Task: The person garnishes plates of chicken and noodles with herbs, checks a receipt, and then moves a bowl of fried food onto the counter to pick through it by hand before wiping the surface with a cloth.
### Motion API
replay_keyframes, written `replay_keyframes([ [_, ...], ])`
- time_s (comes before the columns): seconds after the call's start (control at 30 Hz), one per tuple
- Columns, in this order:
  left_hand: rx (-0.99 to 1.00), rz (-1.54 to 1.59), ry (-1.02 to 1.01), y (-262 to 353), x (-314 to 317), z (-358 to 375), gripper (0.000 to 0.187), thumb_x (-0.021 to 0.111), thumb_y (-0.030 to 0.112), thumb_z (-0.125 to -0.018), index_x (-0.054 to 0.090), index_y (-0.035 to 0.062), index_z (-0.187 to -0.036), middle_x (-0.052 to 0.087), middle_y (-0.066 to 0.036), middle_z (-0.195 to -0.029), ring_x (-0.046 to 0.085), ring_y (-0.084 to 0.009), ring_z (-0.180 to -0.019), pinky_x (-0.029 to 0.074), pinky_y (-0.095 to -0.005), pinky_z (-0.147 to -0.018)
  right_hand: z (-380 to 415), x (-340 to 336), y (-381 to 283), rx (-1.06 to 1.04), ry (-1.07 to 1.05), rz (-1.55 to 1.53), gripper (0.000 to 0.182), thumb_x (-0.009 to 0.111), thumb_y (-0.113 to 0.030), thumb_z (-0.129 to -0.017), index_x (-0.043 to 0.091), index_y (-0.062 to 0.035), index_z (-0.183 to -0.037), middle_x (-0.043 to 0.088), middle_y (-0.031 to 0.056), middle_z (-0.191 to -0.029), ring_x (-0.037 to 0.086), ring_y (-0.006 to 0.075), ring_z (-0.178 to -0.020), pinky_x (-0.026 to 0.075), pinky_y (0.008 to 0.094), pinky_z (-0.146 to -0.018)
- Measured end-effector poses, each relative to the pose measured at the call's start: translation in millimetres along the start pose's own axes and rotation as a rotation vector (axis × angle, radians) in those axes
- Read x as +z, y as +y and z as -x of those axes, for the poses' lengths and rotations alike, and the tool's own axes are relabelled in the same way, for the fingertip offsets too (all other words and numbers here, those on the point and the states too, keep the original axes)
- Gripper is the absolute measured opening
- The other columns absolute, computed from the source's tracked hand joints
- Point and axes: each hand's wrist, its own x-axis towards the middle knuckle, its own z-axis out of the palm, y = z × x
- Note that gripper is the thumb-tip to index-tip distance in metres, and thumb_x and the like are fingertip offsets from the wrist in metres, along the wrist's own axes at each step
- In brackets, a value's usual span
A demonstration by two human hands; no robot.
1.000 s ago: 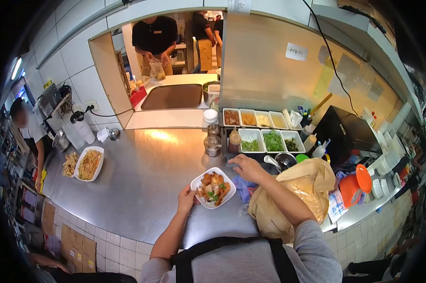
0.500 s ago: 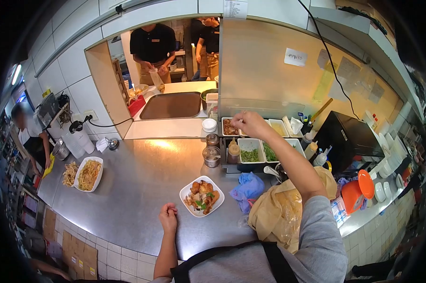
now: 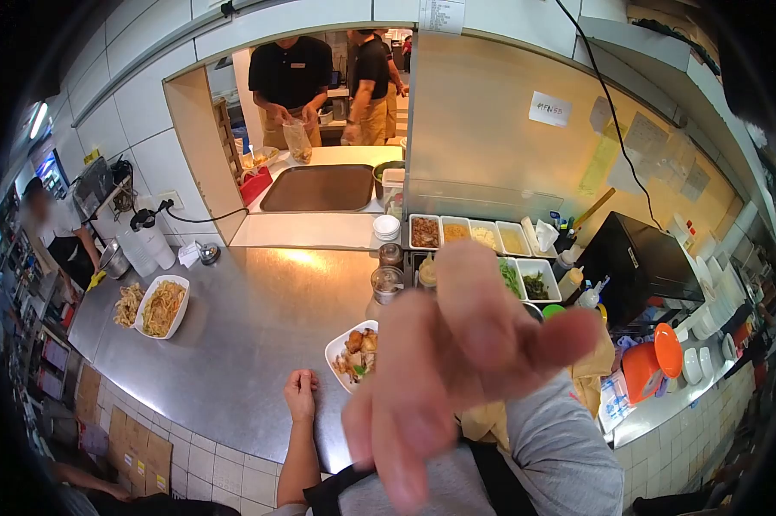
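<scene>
My right hand (image 3: 465,353) is raised close to the camera, large and partly blurred, its fingers apart with nothing visible between them. It hides part of a white bowl of browned meat pieces with green leaves (image 3: 352,354) on the steel counter (image 3: 250,344). Left of that bowl, my left hand (image 3: 300,387) rests near the counter edge with curled fingers, and nothing shows in it. Beyond my right hand are white tubs of toppings, among them a brown chopped one (image 3: 425,231) and dark green leaves (image 3: 536,286).
A white bowl of noodles (image 3: 178,322) stands at the left beside a fried piece. A brown tray (image 3: 317,188) lies in the pass-through. Past it, a person in black (image 3: 291,73) handles a plastic bag. A black box (image 3: 641,267) and orange container (image 3: 639,370) are at the right.
My right hand has come back from the topping tubs toward the camera and opened. My left hand has barely moved. The view has shifted slightly, and a person behind the pass-through has turned.
</scene>
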Motion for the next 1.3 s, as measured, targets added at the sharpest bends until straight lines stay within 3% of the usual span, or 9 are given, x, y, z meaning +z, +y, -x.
replay_keyframes([
  [0.07,-0.015,-0.027,-0.003,11,1,4,0.025,0.051,0.019,-0.091,0.057,0.0018,-0.075,0.057,-0.003,-0.068,0.052,-0.0096,-0.060,0.044,-0.0225,-0.055,0,15,14,-0.135,-0.111,-0.267,0.046,0.046,-0.051,-0.089,0.037,-0.0075,-0.100,0.053,0.0197,-0.097,0.062,0.0298,-0.083,0.049,0.0349,-0.074],
  [0.77,-0.006,-0.048,-0.026,18,1,10,0.031,0.052,0.021,-0.091,0.056,0.0016,-0.068,0.054,-0.003,-0.063,0.049,-0.0105,-0.057,0.040,-0.0244,-0.053,16,30,88,0.160,-0.050,-0.254,0.043,0.045,-0.048,-0.091,0.044,-0.0053,-0.095,0.054,0.0147,-0.087,0.060,0.0287,-0.084,0.046,0.0360,-0.074],
  [0.8,-0.003,-0.049,-0.026,18,-1,12,0.031,0.052,0.022,-0.091,0.056,0.0016,-0.068,0.054,-0.003,-0.063,0.049,-0.0105,-0.056,0.040,-0.0245,-0.053,21,25,54,0.175,-0.049,-0.254,0.043,0.045,-0.048,-0.091,0.044,-0.0052,-0.095,0.054,0.0144,-0.086,0.060,0.0287,-0.084,0.046,0.0361,-0.074],
  [0.83,-0.001,-0.049,-0.025,18,0,12,0.032,0.052,0.022,-0.091,0.056,0.0016,-0.067,0.054,-0.003,-0.062,0.048,-0.0105,-0.056,0.040,-0.0246,-0.053,9,28,95,0.192,-0.048,-0.254,0.043,0.045,-0.048,-0.091,0.044,-0.0051,-0.095,0.055,0.0142,-0.086,0.060,0.0286,-0.084,0.046,0.0361,-0.074],
  [1.0,0.002,-0.050,-0.015,24,3,6,0.033,0.052,0.022,-0.091,0.056,0.0015,-0.066,0.053,-0.003,-0.061,0.048,-0.0107,-0.055,0.039,-0.0251,-0.052,34,19,36,0.260,-0.044,-0.260,0.043,0.045,-0.047,-0.092,0.046,-0.0047,-0.094,0.055,0.0132,-0.083,0.060,0.0284,-0.084,0.046,0.0363,-0.075],
  [1.07,0.005,-0.047,-0.006,25,3,7,0.034,0.052,0.022,-0.091,0.056,0.0015,-0.065,0.053,-0.003,-0.061,0.047,-0.0108,-0.055,0.039,-0.0252,-0.052,49,7,42,0.669,-0.181,0.391,0.037,0.055,-0.039,-0.088,0.047,-0.0030,-0.088,0.054,0.0111,-0.080,0.059,0.0265,-0.081,0.046,0.0365,-0.068],
  [1.1,0.004,-0.046,-0.003,18,1,5,0.034,0.052,0.022,-0.091,0.056,0.0015,-0.065,0.053,-0.003,-0.061,0.047,-0.0108,-0.055,0.039,-0.0252,-0.052,59,2,47,0.671,-0.184,0.389,0.037,0.055,-0.039,-0.088,0.047,-0.0030,-0.088,0.054,0.0111,-0.080,0.059,0.0265,-0.081,0.046,0.0365,-0.068],
  [1.17,0.122,-0.231,-0.023,0,-3,0,0.033,0.053,0.020,-0.089,0.055,0.0002,-0.063,0.053,-0.006,-0.061,0.048,-0.0128,-0.055,0.039,-0.0270,-0.053,83,-4,62,0.657,-0.529,1.166,0.032,0.061,-0.030,-0.083,0.050,-0.0014,-0.090,0.057,0.0126,-0.079,0.060,0.0289,-0.074,0.047,0.0384,-0.066],
  [1.3,0.139,-0.324,0.006,0,-2,0,0.031,0.055,0.017,-0.087,0.055,-0.0006,-0.062,0.053,-0.008,-0.062,0.049,-0.0145,-0.057,0.040,-0.0289,-0.054,119,-26,71,1.051,-0.661,1.490,0.033,0.062,-0.030,-0.081,0.055,-0.0027,-0.098,0.060,0.0164,-0.086,0.060,0.0338,-0.075,0.048,0.0396,-0.068],
])
